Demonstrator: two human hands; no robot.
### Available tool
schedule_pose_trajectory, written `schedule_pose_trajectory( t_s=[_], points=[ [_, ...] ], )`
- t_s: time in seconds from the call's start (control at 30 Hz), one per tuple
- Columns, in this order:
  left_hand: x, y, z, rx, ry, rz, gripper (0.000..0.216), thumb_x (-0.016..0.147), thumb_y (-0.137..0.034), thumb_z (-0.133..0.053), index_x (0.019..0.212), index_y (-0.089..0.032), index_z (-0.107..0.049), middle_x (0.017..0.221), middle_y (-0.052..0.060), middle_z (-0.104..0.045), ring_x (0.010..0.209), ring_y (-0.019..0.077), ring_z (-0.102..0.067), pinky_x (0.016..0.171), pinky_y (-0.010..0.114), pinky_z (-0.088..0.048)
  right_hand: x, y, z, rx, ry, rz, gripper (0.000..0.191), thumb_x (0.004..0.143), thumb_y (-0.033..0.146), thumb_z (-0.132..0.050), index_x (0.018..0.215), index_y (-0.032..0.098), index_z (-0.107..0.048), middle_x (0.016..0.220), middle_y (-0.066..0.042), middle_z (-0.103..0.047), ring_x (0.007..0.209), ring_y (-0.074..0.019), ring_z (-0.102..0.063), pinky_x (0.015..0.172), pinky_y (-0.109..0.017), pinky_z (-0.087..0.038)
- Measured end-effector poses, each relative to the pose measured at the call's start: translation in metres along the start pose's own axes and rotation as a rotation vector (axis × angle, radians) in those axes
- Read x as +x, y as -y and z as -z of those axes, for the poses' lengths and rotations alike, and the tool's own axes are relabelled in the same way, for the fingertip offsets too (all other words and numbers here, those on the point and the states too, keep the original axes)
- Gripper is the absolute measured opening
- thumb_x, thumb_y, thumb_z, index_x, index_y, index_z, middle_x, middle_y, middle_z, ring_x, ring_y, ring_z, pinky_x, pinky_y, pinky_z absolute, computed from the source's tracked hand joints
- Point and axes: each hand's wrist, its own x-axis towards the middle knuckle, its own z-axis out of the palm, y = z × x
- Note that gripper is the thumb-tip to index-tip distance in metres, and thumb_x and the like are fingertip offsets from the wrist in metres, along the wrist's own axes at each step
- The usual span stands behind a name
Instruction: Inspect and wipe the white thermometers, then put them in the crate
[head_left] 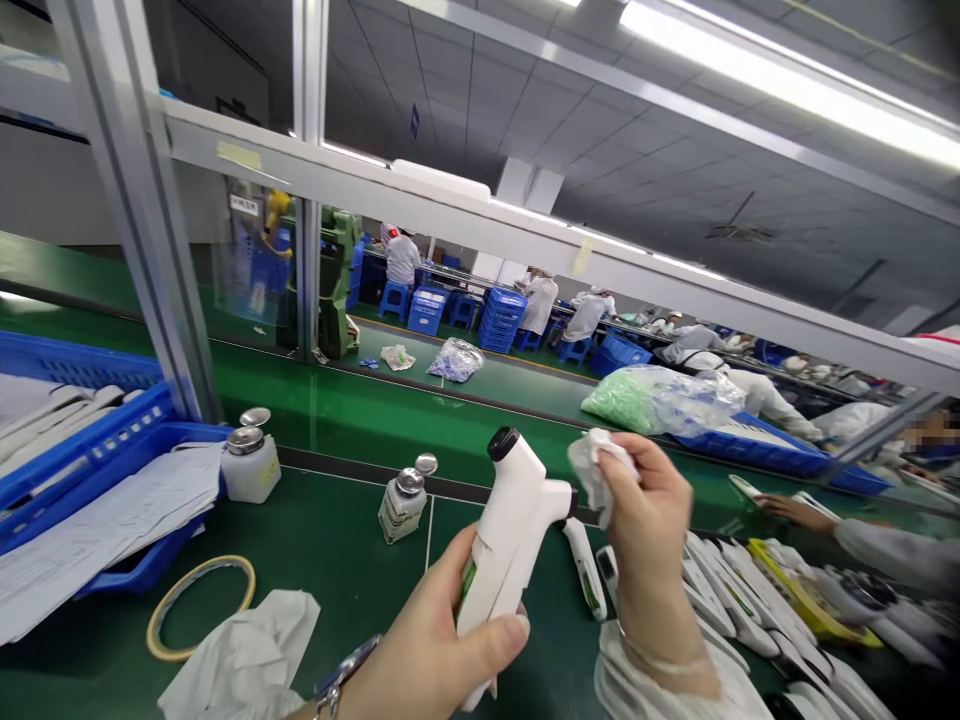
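Observation:
My left hand [442,640] is wrapped round a white handheld device [504,530], which looks like an infrared thermometer. It stands upright and forks at the top, with a black end on each branch; I cannot tell whether it is one piece or two pressed together. To its right, my right hand [649,510] pinches a crumpled white cloth [596,470], held apart from the device. A similar white device [585,570] lies on the green bench behind my right wrist.
Pump bottles [403,500] stand near the bench's back edge. At left are a tape roll [163,610], a crumpled cloth [251,650] and blue trays [142,570] with papers. White devices [750,590] lie at right near a yellow tray [795,590]; a co-worker's hand [795,512] reaches in beyond.

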Motion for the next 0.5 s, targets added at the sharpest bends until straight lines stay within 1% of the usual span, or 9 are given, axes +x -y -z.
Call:
schedule_pose_trajectory(
  t_s=[0.03,0.07,0.13,0.17,0.23,0.27,0.3,0.43,0.5],
  points=[
    [0.001,0.001,-0.001,0.002,0.008,0.004,0.075,0.076,-0.049,-0.06,0.137,-0.023,-0.023,0.094,0.004,-0.053,0.065,0.0079,-0.047,0.057,0.02,-0.043,-0.008,0.012,0.009,0.005,-0.047,0.105,0.01,0.08,0.029,-0.059,0.084,0.019,-0.056,0.075,0.0,-0.054,0.062,-0.0117,-0.05,0.053,-0.024,-0.039],
    [0.003,0.003,-0.002,0.011,0.02,-0.001,0.079,0.076,-0.051,-0.059,0.139,-0.024,-0.019,0.094,0.004,-0.054,0.064,0.0086,-0.047,0.056,0.021,-0.043,-0.016,0.024,0.015,-0.005,-0.018,0.23,0.005,0.078,0.021,-0.061,0.081,0.02,-0.057,0.078,0.0,-0.054,0.066,-0.0123,-0.051,0.055,-0.024,-0.04],
    [0.004,0.007,-0.004,0.068,0.025,-0.047,0.082,0.077,-0.053,-0.057,0.141,-0.024,-0.014,0.097,0.007,-0.056,0.069,0.0122,-0.051,0.06,0.024,-0.046,-0.031,0.044,0.018,-0.079,0.121,0.449,0.014,0.073,0.009,-0.062,0.082,0.019,-0.058,0.082,-0.002,-0.056,0.07,-0.0133,-0.054,0.057,-0.024,-0.042],
    [0.004,0.01,-0.005,0.109,0.01,-0.083,0.08,0.079,-0.052,-0.056,0.142,-0.024,-0.015,0.103,0.008,-0.056,0.077,0.0152,-0.054,0.067,0.026,-0.047,-0.037,0.05,0.018,-0.122,0.203,0.518,0.019,0.071,0.006,-0.061,0.085,0.019,-0.059,0.083,-0.003,-0.056,0.071,-0.0137,-0.055,0.057,-0.025,-0.044],
    [0.004,0.014,-0.008,0.187,-0.038,-0.157,0.072,0.081,-0.049,-0.053,0.141,-0.025,-0.021,0.118,0.009,-0.054,0.097,0.02,-0.055,0.085,0.029,-0.045,-0.042,0.056,0.016,-0.189,0.313,0.59,0.027,0.071,0.003,-0.061,0.093,0.018,-0.058,0.087,-0.005,-0.057,0.074,-0.0144,-0.056,0.06,-0.026,-0.046],
    [0.003,0.015,-0.009,0.206,-0.052,-0.181,0.069,0.083,-0.047,-0.053,0.141,-0.025,-0.023,0.125,0.008,-0.051,0.106,0.0208,-0.052,0.091,0.029,-0.042,-0.043,0.057,0.016,-0.205,0.343,0.61,0.028,0.072,0.004,-0.062,0.096,0.017,-0.058,0.087,-0.005,-0.057,0.075,-0.0148,-0.057,0.061,-0.027,-0.047],
    [0.002,0.016,-0.01,0.21,-0.053,-0.194,0.067,0.083,-0.045,-0.053,0.14,-0.026,-0.024,0.13,0.007,-0.049,0.11,0.0205,-0.05,0.094,0.028,-0.04,-0.043,0.057,0.016,-0.218,0.35,0.623,0.027,0.073,0.004,-0.062,0.096,0.017,-0.057,0.088,-0.006,-0.057,0.076,-0.0153,-0.057,0.062,-0.028,-0.047],
    [0.0,0.018,-0.012,0.149,0.012,-0.182,0.065,0.085,-0.043,-0.051,0.141,-0.026,-0.022,0.137,0.005,-0.045,0.112,0.019,-0.05,0.093,0.025,-0.04,-0.04,0.056,0.018,-0.278,0.242,0.67,0.021,0.074,0.006,-0.063,0.09,0.017,-0.057,0.083,-0.004,-0.059,0.074,-0.0157,-0.056,0.064,-0.032,-0.043],
    [0.0,0.018,-0.013,0.124,0.03,-0.181,0.065,0.085,-0.042,-0.05,0.141,-0.026,-0.022,0.137,0.005,-0.045,0.109,0.0185,-0.053,0.091,0.025,-0.042,-0.039,0.058,0.02,-0.293,0.285,0.718,0.019,0.074,0.007,-0.063,0.087,0.017,-0.057,0.078,-0.002,-0.061,0.069,-0.0148,-0.056,0.064,-0.034,-0.039]
  ],
)
